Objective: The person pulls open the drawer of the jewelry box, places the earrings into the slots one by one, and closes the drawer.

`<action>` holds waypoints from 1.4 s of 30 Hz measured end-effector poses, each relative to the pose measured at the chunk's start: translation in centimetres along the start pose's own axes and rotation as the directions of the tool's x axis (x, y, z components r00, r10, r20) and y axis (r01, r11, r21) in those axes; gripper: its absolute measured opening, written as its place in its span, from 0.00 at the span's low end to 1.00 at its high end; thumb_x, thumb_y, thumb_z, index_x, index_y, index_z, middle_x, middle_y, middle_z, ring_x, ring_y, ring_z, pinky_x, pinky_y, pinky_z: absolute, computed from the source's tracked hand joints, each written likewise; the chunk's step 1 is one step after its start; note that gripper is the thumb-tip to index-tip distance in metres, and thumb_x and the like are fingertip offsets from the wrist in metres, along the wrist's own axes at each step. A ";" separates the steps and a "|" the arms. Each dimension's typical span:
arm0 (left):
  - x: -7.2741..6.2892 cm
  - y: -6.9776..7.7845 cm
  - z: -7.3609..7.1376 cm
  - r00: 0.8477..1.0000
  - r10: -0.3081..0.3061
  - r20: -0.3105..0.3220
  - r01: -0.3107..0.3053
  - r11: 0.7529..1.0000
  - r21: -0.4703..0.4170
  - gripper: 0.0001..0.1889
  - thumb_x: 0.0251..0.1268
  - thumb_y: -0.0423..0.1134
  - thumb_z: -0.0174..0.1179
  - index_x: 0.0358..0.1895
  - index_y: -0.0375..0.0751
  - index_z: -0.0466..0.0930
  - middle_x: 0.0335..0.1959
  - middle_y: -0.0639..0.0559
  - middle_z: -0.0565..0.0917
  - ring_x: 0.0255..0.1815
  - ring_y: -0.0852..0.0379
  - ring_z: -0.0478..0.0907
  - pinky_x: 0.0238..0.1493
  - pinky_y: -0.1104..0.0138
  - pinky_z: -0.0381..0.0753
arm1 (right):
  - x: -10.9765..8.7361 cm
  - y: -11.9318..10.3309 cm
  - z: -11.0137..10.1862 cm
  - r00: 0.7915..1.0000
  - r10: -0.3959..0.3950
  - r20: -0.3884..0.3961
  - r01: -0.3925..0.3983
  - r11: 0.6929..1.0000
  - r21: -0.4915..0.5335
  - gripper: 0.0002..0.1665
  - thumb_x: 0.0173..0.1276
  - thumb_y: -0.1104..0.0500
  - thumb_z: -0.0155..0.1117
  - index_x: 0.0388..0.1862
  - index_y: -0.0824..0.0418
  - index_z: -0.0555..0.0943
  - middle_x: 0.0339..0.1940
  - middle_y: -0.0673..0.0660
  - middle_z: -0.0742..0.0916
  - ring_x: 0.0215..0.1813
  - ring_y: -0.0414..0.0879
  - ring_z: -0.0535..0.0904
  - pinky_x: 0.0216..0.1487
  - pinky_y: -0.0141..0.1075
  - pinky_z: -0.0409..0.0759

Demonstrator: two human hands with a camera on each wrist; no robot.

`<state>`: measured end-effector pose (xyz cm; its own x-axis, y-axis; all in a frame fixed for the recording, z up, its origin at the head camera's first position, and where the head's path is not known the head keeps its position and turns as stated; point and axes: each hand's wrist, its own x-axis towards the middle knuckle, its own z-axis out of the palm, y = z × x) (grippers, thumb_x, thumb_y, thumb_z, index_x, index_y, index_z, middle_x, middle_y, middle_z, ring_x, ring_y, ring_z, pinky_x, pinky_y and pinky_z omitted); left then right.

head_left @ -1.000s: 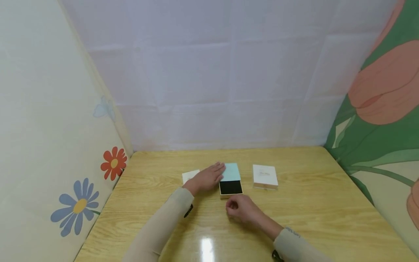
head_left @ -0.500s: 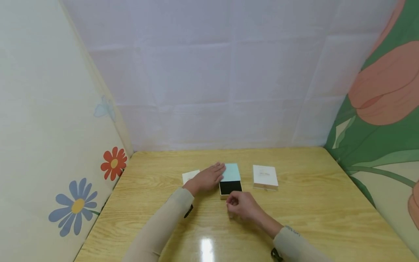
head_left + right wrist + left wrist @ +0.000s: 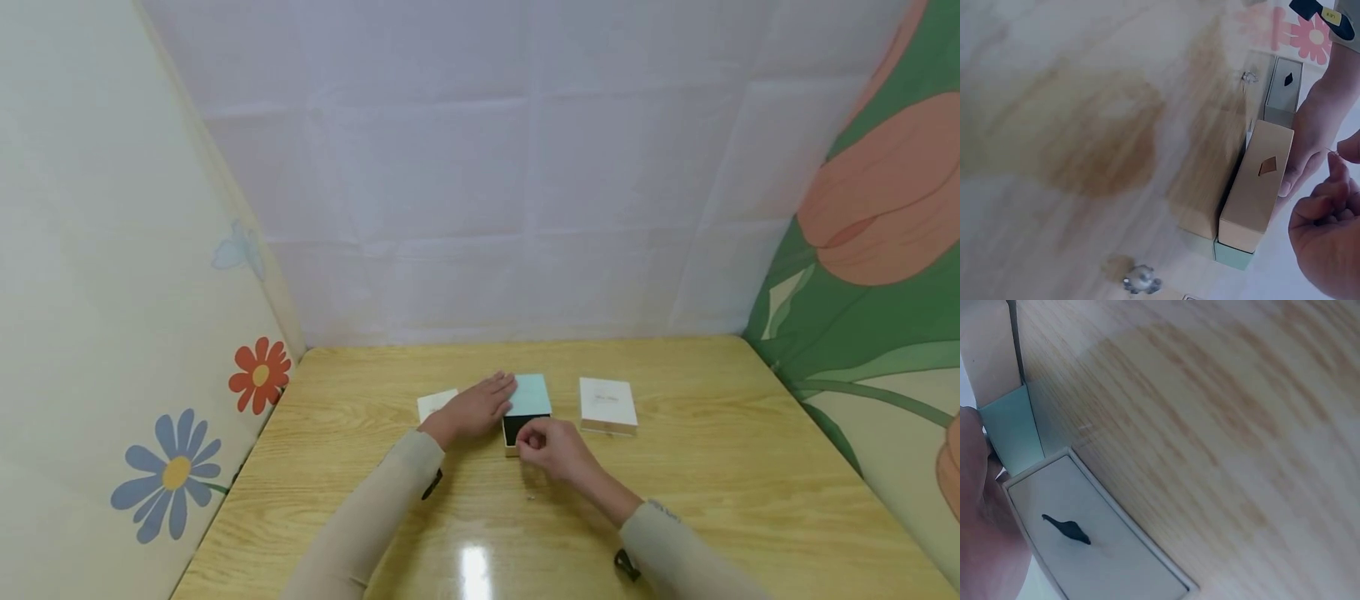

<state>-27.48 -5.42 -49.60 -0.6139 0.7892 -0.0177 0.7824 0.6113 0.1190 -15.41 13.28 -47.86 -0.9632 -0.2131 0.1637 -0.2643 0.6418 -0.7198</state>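
My left hand [image 3: 474, 407] lies with straightened fingers at the left edge of a turquoise cover [image 3: 532, 393], on a small box. The cover hides the back of the box; a black interior [image 3: 513, 427] shows in front. Over the box's near right corner is my right hand [image 3: 557, 448], with thumb and forefinger pinched together. In the right wrist view, the right hand [image 3: 1329, 231] pinches a thin wire-like thing [image 3: 1330, 150], too small to identify. A silvery claw-shaped ornament [image 3: 1141, 279] lies on the table near the box's beige front [image 3: 1255, 187].
To the right of the box stands a closed white box [image 3: 607, 402] with gold-toned lettering. A pale box [image 3: 1116, 544] with a dark leaf-shaped opening lies by the left hand. Another silvery piece [image 3: 1249, 77] appears near it. The wooden table [image 3: 697, 467] meets fabric walls.
My right hand has moved forward from the box's front edge to over its near right corner. A tiny shiny piece now shows on the table behind it. The left hand stays put.
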 end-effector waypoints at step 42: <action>0.0 -0.1 0.1 1.000 0.008 -0.017 -0.008 1.000 0.002 0.29 0.87 0.47 0.33 0.81 0.37 0.49 0.83 0.44 0.51 0.84 0.47 0.45 0.82 0.57 0.50 | 2.7 1.2 1.1 0.999 0.035 -0.021 -0.036 0.997 -0.072 0.03 0.64 0.63 0.69 0.32 0.61 0.88 0.18 0.46 0.78 0.22 0.37 0.70 0.25 0.28 0.69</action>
<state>-27.51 -5.46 -49.72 -0.6092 0.7930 0.0003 0.7876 0.6050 0.1168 -18.26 12.62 -49.01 -0.9726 -0.1756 0.1524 -0.2322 0.7005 -0.6748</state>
